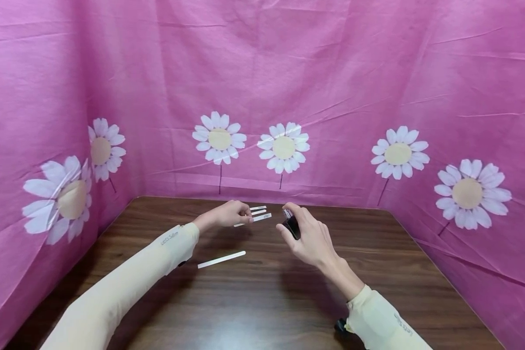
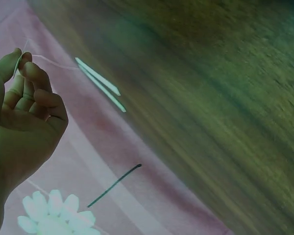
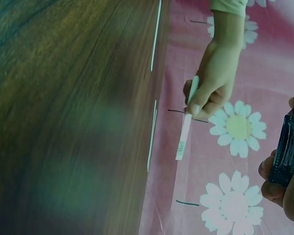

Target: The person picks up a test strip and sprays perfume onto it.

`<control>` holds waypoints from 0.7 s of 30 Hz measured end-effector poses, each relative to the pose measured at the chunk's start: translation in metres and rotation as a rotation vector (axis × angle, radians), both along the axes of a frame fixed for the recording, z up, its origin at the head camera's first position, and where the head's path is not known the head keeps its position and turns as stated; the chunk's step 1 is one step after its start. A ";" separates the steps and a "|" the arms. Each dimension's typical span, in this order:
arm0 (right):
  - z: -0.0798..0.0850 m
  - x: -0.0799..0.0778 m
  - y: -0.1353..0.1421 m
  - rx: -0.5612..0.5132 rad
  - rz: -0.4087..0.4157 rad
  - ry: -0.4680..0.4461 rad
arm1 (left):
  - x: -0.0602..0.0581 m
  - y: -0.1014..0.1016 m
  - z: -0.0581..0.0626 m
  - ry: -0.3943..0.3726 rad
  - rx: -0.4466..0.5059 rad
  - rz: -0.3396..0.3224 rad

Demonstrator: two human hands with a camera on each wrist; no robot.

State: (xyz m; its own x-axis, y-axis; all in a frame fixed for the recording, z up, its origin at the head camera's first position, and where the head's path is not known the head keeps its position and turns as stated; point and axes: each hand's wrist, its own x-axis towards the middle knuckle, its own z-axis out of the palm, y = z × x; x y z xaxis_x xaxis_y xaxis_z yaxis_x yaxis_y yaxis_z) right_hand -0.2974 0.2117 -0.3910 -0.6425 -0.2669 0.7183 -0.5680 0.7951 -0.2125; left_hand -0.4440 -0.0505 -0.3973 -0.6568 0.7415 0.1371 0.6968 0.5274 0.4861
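A: Where is the strip (image 1: 263,217)?

B: Near the middle of the head frame. The left hand (image 1: 228,214) pinches it between thumb and fingers, so that hand is the nearer one.

A: And the right hand (image 1: 311,239)?

B: Right of centre, its fingers curled round the bottle (image 1: 292,227), a fingertip at the top.

A: How does the strip lie between them?

B: Its long axis climbs gently from lower left to upper right, and the printed end juts rightward, towards the bottle.

A: Touching it?

B: No, apart; a gap with bare table (image 1: 245,311) behind it separates them. The bottle's top leans to the upper left, about level with that printed end in the frame.

A: Anything else close by?

B: A loose strip (image 1: 221,259) lies on the table below the left hand, and two far strips (image 1: 259,208) show just above the held one.
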 end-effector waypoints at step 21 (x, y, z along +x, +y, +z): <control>0.003 0.003 0.003 0.020 -0.002 0.020 | -0.043 0.008 -0.031 0.012 -0.134 0.090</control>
